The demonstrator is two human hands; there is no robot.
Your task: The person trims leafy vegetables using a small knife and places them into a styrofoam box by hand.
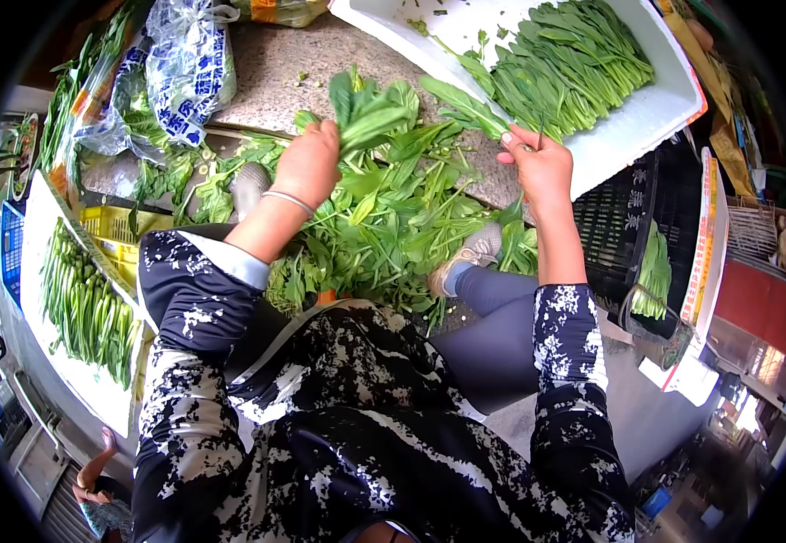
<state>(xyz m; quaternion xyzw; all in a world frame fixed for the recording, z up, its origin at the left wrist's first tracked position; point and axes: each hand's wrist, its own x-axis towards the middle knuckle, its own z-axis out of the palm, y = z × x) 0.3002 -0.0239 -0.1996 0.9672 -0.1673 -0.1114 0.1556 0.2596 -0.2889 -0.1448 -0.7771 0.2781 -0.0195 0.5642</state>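
Note:
My left hand is closed around a small bunch of leafy greens, its leaves pointing up and to the right. Across from it, my right hand pinches the stem end of a single leafy green stalk, whose leaf points left toward the bunch. A thin dark sliver shows by the right fingers; I cannot tell what it is. Just beyond that hand, a white foam box holds a neat layer of greens. Beneath both hands lies a loose heap of leaves between my shoes.
Plastic bags of greens stand at upper left. A white foam box of long green stems sits left, beside a yellow crate. Black crates stand right. Another person's arm shows at lower left.

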